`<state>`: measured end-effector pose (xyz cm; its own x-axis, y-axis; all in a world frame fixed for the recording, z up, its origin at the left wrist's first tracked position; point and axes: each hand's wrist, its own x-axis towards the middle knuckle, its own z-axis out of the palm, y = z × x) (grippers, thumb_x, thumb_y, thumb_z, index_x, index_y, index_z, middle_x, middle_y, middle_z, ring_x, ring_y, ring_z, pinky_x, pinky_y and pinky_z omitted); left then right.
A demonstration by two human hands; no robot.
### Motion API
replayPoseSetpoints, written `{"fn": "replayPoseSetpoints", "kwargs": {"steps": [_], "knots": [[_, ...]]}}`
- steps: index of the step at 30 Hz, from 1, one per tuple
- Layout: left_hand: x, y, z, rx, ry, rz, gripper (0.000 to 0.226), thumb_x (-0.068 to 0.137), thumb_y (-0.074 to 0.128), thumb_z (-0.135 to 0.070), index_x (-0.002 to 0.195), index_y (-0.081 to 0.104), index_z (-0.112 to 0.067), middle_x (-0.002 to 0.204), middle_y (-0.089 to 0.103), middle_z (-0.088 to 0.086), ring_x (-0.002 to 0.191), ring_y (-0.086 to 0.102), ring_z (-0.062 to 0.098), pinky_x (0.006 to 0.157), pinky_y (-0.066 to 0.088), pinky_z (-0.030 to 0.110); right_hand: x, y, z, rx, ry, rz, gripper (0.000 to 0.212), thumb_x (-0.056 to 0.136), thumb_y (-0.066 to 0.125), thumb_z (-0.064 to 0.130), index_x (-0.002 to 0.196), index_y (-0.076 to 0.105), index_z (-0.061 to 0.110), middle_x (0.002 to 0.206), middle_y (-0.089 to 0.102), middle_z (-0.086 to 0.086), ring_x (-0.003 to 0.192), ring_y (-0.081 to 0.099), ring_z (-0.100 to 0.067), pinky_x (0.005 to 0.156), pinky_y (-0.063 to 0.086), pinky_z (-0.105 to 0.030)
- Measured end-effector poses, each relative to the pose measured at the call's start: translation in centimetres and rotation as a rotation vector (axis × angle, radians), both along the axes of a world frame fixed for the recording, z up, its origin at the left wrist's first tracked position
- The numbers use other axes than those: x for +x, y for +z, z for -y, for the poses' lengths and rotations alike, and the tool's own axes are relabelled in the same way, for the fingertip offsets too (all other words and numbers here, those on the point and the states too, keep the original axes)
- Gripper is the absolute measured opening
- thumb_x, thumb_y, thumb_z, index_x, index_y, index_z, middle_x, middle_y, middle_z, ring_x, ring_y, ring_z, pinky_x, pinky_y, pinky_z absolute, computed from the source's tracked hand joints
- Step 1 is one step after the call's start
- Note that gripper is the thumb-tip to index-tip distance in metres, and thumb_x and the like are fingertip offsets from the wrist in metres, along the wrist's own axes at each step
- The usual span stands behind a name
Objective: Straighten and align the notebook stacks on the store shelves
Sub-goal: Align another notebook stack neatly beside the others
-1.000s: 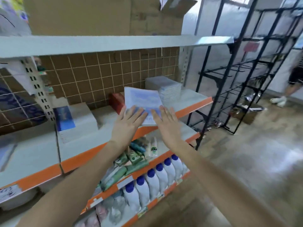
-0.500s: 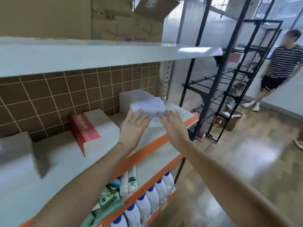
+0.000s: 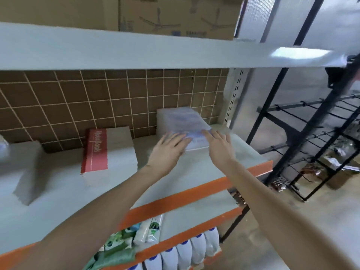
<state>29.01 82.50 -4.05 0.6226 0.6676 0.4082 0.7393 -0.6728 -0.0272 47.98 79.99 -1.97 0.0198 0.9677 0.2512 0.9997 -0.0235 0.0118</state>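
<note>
A pale blue notebook stack (image 3: 185, 121) stands at the right end of the white shelf with the orange front edge (image 3: 194, 193), against the brown tiled wall. My left hand (image 3: 168, 151) lies with straight fingers against the stack's near left corner. My right hand (image 3: 219, 146) presses its near right edge, fingers spread. A red-covered notebook stack (image 3: 97, 151) stands further left, and a white stack (image 3: 23, 170) at the far left, both apart from my hands.
A grey upper shelf (image 3: 155, 53) with cardboard boxes (image 3: 175, 14) overhangs the stacks. Below, wipes packets (image 3: 118, 248) and white bottles with blue caps (image 3: 187, 254) fill lower shelves. A black wire rack (image 3: 311, 133) stands to the right on the floor.
Both hands carried the blue notebooks right and back onto the stack by the wall. The view moved closer, and the person at the right is no longer in view.
</note>
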Motion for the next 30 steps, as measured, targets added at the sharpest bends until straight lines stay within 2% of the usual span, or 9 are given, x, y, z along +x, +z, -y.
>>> {"fn": "replayPoseSetpoints", "kwargs": {"steps": [3,6,8,12,16,18,23,27,30], "knots": [[1.7,-0.1,0.2,-0.05,0.094,0.06,0.05,0.099,0.036,-0.043,0.144,0.035,-0.022,0.152,0.03,-0.001,0.142,0.02,0.015,0.114,0.007,0.035,1.8,-0.5,-1.8,-0.041,0.105,-0.075,0.063,0.094,0.049,0.012,0.149,0.019,0.018,0.154,0.023,-0.007,0.142,0.018,-0.021,0.116,0.009,-0.041],[3.6,0.1,0.3,-0.071,0.194,0.086,0.05,0.099,0.031,-0.044,0.143,0.037,-0.021,0.15,0.033,0.001,0.142,0.019,0.016,0.114,0.004,0.034,3.2,-0.9,-3.3,-0.075,0.204,-0.149,0.07,0.093,0.051,0.044,0.15,0.019,0.018,0.156,0.019,-0.006,0.144,0.013,-0.022,0.117,0.005,-0.042],[4.2,0.2,0.5,-0.098,0.268,0.115,0.05,0.099,0.03,-0.042,0.145,0.032,-0.022,0.152,0.027,0.004,0.143,0.015,0.018,0.114,0.003,0.033,4.1,-1.1,-3.8,-0.078,0.27,-0.218,0.075,0.09,0.052,0.051,0.15,0.019,0.019,0.156,0.019,-0.003,0.145,0.011,-0.019,0.117,0.004,-0.041],[4.0,0.4,1.8,-0.162,0.427,0.161,0.058,0.097,0.031,-0.046,0.148,0.022,-0.019,0.154,0.022,0.006,0.142,0.016,0.022,0.115,0.006,0.035,6.0,-0.9,-3.9,-0.076,0.418,-0.459,0.075,0.088,0.059,0.047,0.148,0.026,0.016,0.154,0.028,-0.003,0.144,0.016,-0.017,0.116,0.005,-0.035],[3.7,0.9,3.0,-0.183,0.52,0.252,0.063,0.092,0.029,-0.052,0.143,0.036,-0.016,0.144,0.041,0.006,0.136,0.031,0.021,0.112,0.009,0.031,7.9,-0.9,-4.2,-0.091,0.49,-0.63,0.06,0.089,0.061,0.037,0.141,0.042,0.014,0.146,0.042,-0.003,0.138,0.029,-0.017,0.116,0.014,-0.036],[4.1,0.8,3.4,-0.123,0.583,0.269,0.054,0.095,0.04,-0.044,0.14,0.042,-0.015,0.141,0.047,0.005,0.134,0.035,0.02,0.113,0.007,0.033,8.2,-1.0,-4.3,-0.063,0.508,-0.689,0.053,0.088,0.065,0.033,0.135,0.05,0.014,0.141,0.048,-0.004,0.134,0.037,-0.019,0.115,0.021,-0.039],[4.8,1.0,3.0,-0.166,0.61,0.273,0.05,0.097,0.042,-0.037,0.142,0.04,-0.015,0.145,0.042,0.004,0.139,0.028,0.015,0.114,0.0,0.035,8.7,-1.2,-4.7,-0.068,0.495,-0.741,0.051,0.087,0.065,0.035,0.133,0.052,0.019,0.138,0.051,0.002,0.131,0.039,-0.016,0.114,0.024,-0.036],[4.6,1.3,1.6,-0.262,0.608,0.248,0.05,0.098,0.039,-0.038,0.144,0.035,-0.017,0.147,0.039,0.003,0.142,0.022,0.014,0.116,0.0,0.038,8.9,-0.9,-5.1,-0.124,0.457,-0.774,0.052,0.088,0.065,0.035,0.135,0.051,0.019,0.14,0.049,0.003,0.132,0.04,-0.021,0.112,0.028,-0.039],[4.6,1.1,1.0,-0.275,0.621,0.242,0.05,0.099,0.037,-0.039,0.145,0.034,-0.018,0.147,0.039,0.002,0.141,0.023,0.014,0.116,0.001,0.038,8.9,-0.6,-5.7,-0.149,0.432,-0.799,0.052,0.086,0.067,0.032,0.134,0.053,0.018,0.139,0.051,0.002,0.13,0.043,-0.021,0.111,0.031,-0.035]]}}
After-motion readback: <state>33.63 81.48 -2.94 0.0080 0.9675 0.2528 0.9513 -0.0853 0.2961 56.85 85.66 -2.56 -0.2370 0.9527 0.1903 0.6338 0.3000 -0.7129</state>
